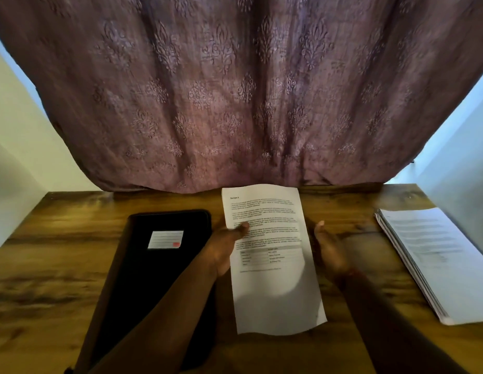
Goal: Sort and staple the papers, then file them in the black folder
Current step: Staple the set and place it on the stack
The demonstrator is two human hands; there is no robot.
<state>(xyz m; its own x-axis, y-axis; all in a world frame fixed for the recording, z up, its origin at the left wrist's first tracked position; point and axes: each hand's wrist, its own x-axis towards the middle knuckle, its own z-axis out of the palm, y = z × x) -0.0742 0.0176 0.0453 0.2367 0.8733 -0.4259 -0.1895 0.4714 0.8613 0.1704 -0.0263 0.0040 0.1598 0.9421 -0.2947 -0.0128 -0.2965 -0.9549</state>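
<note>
So the left hand (226, 245) is pinching a printed sheet (272, 260) by its left edge, thumb on top of the text, holding it up over the middle of the wooden desk (59, 255). The right hand (329, 248) is just beside the sheet's right edge, fingers straight and relaxed, holding nothing. Black folder (154, 268) lies closed on the left, paper stack (434, 257) sits far right. Purple curtain (240, 90) hangs behind.
</note>
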